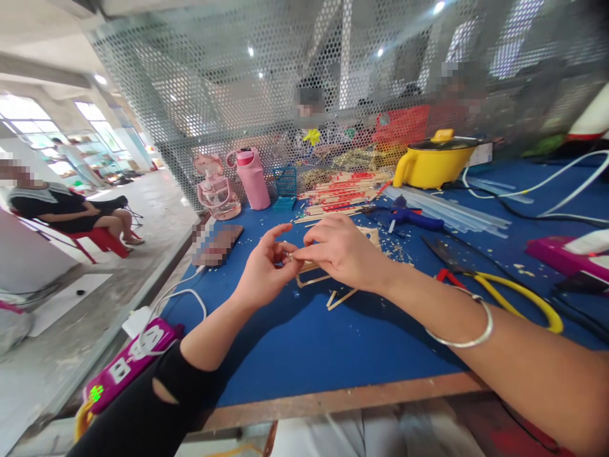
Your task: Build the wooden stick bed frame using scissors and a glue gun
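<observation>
My left hand [269,266] and my right hand [340,251] meet over the blue tabletop [304,346], thumbs and fingertips pinched close together. What sits between the fingertips is too small to make out. Below and behind my right hand lies a small frame of thin wooden sticks [314,279], partly hidden by the hand. Two short joined sticks [342,298] rest on the table just in front of it. A pile of red-tipped wooden sticks [340,193] lies farther back.
Pink bottle [252,181], clear bottle [219,197] and phone [221,244] stand or lie left. Blue glue gun [413,216], clear glue sticks [451,206], yellow pot [435,162] and yellow-handled pliers [511,295] are right. Purple power strip [130,358] is front left; a seated person [61,209] is far left.
</observation>
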